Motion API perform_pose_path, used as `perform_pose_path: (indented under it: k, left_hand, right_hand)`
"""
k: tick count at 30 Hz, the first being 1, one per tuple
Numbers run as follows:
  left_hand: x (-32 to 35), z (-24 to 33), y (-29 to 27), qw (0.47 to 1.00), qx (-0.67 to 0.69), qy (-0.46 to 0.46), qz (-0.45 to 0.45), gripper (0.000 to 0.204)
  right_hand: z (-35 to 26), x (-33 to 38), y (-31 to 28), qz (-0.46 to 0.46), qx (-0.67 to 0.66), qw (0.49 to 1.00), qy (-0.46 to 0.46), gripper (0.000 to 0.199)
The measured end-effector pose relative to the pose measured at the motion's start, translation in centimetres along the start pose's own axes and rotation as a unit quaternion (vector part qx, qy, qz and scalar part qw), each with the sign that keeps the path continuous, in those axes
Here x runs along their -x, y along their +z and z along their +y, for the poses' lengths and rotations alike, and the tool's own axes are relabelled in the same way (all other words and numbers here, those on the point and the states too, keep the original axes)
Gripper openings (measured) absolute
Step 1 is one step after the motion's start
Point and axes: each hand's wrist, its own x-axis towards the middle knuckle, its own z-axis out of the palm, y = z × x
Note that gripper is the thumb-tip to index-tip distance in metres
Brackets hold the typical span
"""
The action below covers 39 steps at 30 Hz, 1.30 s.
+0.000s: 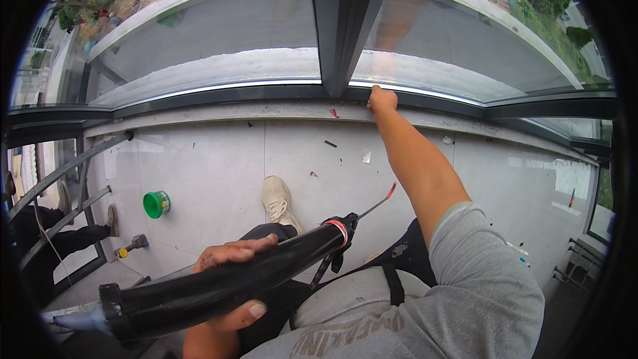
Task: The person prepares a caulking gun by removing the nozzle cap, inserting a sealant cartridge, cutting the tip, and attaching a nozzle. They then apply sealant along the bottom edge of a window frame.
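Note:
My left hand (234, 254) is wrapped around the black barrel of a caulking gun (229, 284), held slantwise across my lap. Its fingers show above the barrel and its thumb below. A bluish nozzle (83, 319) points to the lower left. At the other end are a red ring, the handle part and a thin rod with a red tip (391, 191). My right hand (382, 98) reaches forward, closed, against the lower edge of the window glass beside the dark upright of the window frame (349, 33). Anything between its fingers is hidden.
A green bucket (156, 205) lies on the tiled floor (212, 159), with a yellow-and-grey tool (131, 246) nearby. Small scraps (366, 157) are scattered below the sill. Metal rails (66, 176) and another person's dark-clad legs (76, 239) are at the left.

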Motion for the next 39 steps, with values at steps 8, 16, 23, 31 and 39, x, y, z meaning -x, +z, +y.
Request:
perform_pose_path:
  k: [8, 16, 23, 31, 39]
  left_hand:
    - [-0.2, 0.4, 0.3, 1.0, 0.006, 0.003, 0.0, 0.059]
    - [0.8, 0.5, 0.5, 1.0, 0.004, -0.004, 0.015, 0.06]
    - [0.5, 0.3, 0.6, 1.0, -0.006, -0.011, 0.005, 0.061]
    - [0.7, 0.3, 0.8, 1.0, 0.001, -0.001, 0.002, 0.065]
    - [0.9, -0.1, 1.2, 0.999, -0.024, -0.013, 0.023, 0.064]
  right_hand:
    - [3.3, -3.3, 2.4, 0.134, 0.068, 0.987, -0.051, 0.039]
    - [0.8, 0.2, 1.6, 0.06, -0.012, 0.998, -0.019, 0.025]
    - [-1.0, 2.8, 1.6, 0.112, 0.087, 0.99, -0.024, 0.061]
    - [-0.3, 2.1, 2.1, 0.114, 0.013, 0.993, -0.004, 0.067]
    - [0.2, -0.2, 2.6, 0.095, -0.039, 0.993, 0.051, 0.052]
